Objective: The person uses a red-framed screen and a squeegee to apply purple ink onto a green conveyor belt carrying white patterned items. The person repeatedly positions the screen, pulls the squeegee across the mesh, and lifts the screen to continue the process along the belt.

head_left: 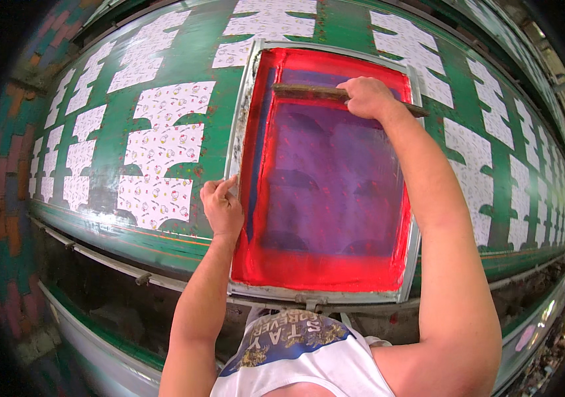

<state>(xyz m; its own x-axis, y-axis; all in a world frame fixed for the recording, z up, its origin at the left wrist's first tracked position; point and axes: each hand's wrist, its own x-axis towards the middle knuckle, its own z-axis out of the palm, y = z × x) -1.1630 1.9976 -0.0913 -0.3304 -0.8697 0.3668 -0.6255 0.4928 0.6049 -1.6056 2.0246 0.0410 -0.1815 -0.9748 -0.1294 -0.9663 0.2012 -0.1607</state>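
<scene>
A screen printing frame (235, 149) with light metal sides lies on the green table in front of me. Its purple mesh (335, 178) is bordered by wide red bands. My right hand (368, 98) is closed over a long brown squeegee (309, 92), which lies crosswise near the far end of the mesh. The squeegee's right end reaches over the frame's right side. At the frame's left side, my left hand (223, 206) has its fingers bent and holds the metal edge. Darker printed-piece shapes show faintly through the mesh.
Rows of white fabric pieces (163, 145) with small coloured prints lie on the long green table (107, 149), left, right and beyond the frame. A metal rail (113, 258) runs along its near edge. Brick paving (11, 172) shows at far left.
</scene>
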